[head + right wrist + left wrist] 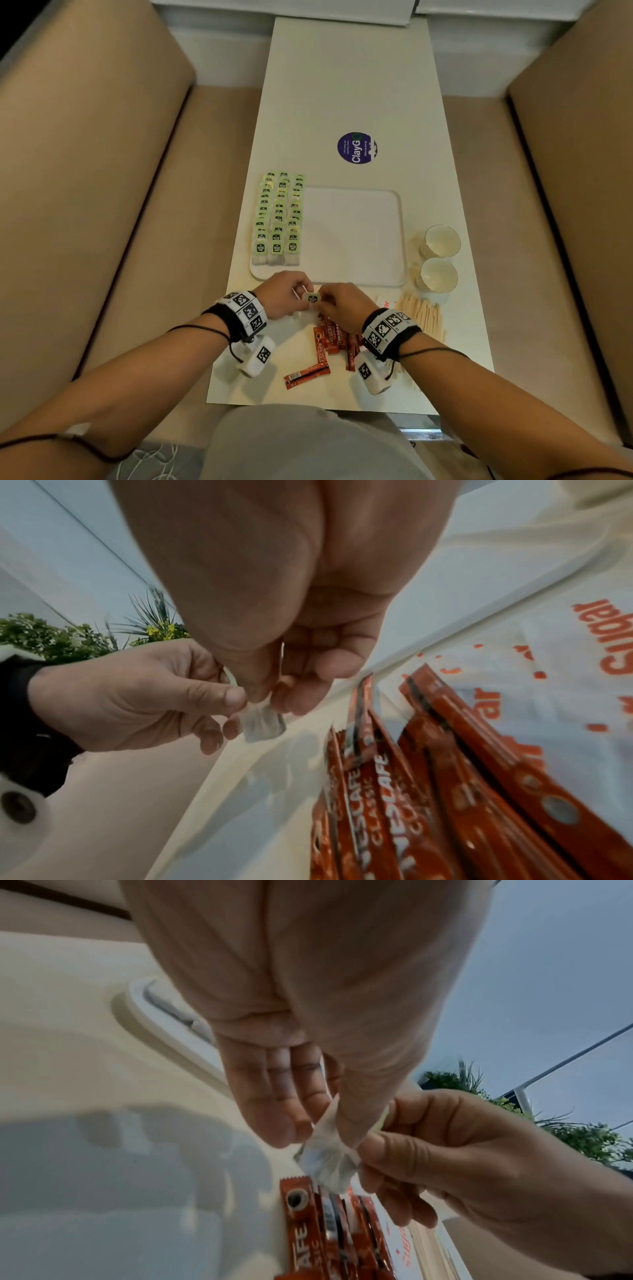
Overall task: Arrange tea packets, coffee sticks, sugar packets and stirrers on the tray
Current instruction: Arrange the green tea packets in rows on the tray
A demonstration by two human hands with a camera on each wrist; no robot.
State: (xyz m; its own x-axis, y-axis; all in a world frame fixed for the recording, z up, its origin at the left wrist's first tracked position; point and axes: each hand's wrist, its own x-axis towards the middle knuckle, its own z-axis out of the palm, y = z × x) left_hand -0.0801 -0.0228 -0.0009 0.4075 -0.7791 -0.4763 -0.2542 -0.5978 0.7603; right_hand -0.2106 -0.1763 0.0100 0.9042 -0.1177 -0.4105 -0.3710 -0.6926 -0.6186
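Tea packets (pixel 277 219) fill the tray's (pixel 397 240) left strip; its middle and right lie bare. Two cups (pixel 440 257) crowd its right edge, stirrers (pixel 423 315) and coffee sticks (pixel 334 337) clutter the lower centre.

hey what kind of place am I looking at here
Probably a café or office lounge booth: a narrow white table sits between two tan upholstered benches, with a round ClayGo clean-as-you-go sticker on it and green plants nearby.

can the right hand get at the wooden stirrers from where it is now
Probably yes, once it lets go. The stirrers lie bare on the table just right of the right hand, with nothing between. But its fingers now pinch a tea packet together with the left hand.
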